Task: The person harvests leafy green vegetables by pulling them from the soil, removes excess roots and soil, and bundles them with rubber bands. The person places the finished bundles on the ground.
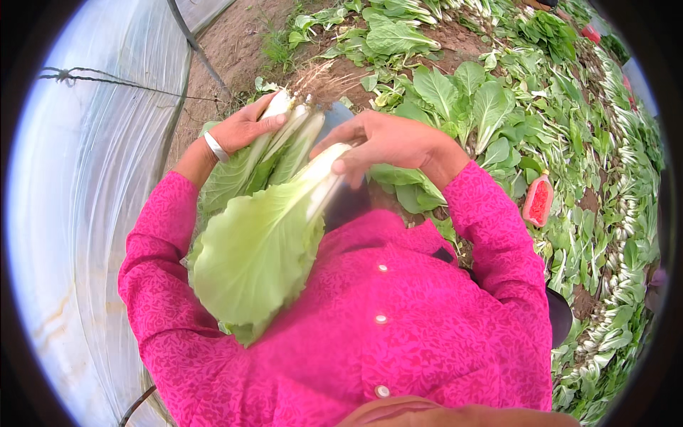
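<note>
My left hand point(243, 127), with a pale band at the wrist, is closed around a bunch of leafy greens with white stalks point(291, 136), their thin brown roots point(323, 85) pointing up and away from me. To its right, my right hand point(368, 144) pinches the white stem base of a leafy green point(256, 240). Its broad, light green leaf hangs down over my pink patterned shirt point(405, 331) and partly covers the bunch. The root end of this plant is hidden behind my right fingers.
Plastic sheeting point(90, 213) with a rope point(133, 82) and a dark pole point(187, 32) rises at the left. Leafy plants point(464, 101) stand beyond my right wrist. A cut-open plastic bottle with red contents point(538, 202) lies among loose greens. Rows of pulled greens point(621, 229) line the right.
</note>
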The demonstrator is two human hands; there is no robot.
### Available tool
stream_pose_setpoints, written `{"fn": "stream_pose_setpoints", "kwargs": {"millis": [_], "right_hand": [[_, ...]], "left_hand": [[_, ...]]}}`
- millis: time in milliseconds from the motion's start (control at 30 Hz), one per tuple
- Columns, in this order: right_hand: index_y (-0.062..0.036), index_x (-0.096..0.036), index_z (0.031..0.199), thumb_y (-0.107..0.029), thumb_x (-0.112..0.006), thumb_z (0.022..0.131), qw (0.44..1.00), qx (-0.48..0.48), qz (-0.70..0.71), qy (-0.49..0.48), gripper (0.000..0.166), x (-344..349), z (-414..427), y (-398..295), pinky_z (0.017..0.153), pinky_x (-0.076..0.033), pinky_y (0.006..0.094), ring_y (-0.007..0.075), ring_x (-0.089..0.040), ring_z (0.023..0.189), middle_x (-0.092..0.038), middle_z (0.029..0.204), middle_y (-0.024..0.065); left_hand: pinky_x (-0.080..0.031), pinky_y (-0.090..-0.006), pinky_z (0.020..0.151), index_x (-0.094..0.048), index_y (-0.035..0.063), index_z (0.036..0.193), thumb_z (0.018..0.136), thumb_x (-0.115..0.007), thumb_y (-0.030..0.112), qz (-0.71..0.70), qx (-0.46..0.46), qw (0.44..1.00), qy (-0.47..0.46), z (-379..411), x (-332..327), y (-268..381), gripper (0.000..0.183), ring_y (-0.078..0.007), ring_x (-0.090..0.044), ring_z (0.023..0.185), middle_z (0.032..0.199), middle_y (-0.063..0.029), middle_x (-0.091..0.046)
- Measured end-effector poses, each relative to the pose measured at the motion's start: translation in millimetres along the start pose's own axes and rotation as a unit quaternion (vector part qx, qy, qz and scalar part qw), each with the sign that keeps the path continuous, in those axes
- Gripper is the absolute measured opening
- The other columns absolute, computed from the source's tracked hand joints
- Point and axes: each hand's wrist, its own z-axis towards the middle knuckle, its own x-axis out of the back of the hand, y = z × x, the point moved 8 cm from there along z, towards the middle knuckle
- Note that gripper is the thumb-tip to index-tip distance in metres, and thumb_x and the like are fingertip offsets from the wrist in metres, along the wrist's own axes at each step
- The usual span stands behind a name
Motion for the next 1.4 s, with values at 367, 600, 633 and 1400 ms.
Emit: {"fn": "stream_pose_setpoints", "kwargs": {"millis": [367,600,633,1400], "right_hand": [[0.0109,-0.057,0.112,-0.023,-0.08,0.076,0.961,-0.018,-0.144,0.233,0.054,18,34,-8,0.058,-0.053,0.0272,0.017,-0.066,0.065,-0.066,0.081,0.0133],[0.0068,-0.062,0.104,-0.025,-0.08,0.075,0.957,-0.024,-0.158,0.242,0.047,25,47,0,0.058,-0.053,0.0291,0.0177,-0.066,0.061,-0.068,0.079,0.0119],[0.007,-0.063,0.103,-0.024,-0.081,0.074,0.954,-0.027,-0.157,0.253,0.046,25,47,-1,0.057,-0.054,0.0295,0.0186,-0.067,0.061,-0.068,0.078,0.0125],[0.0008,-0.066,0.105,-0.023,-0.075,0.082,0.899,0.112,-0.235,0.352,0.035,36,28,16,0.068,-0.054,0.0314,0.017,-0.068,0.076,-0.069,0.085,0.0121]], "left_hand": [[-0.037,-0.0308,0.105,-0.016,-0.0062,0.149,0.096,-0.056,0.047,0.117,-0.07,0.99,0.033,-4,-21,27,0.085,-0.0225,-0.045,0.124,0.134,-0.0194,-0.049],[-0.037,-0.0335,0.106,-0.019,-0.0037,0.149,0.091,-0.062,0.052,0.001,-0.02,0.998,0.061,2,-15,18,0.091,-0.026,-0.046,0.127,0.137,-0.02,-0.048],[-0.037,-0.034,0.106,-0.02,-0.0037,0.148,0.089,-0.065,0.052,-0.047,-0.005,0.996,0.076,1,-12,12,0.094,-0.0265,-0.047,0.126,0.136,-0.0201,-0.048],[-0.048,-0.037,0.093,-0.028,-0.0008,0.143,0.065,-0.081,0.038,0.232,-0.061,0.961,0.137,6,-25,32,0.102,-0.0314,-0.062,0.107,0.118,-0.0216,-0.06]]}}
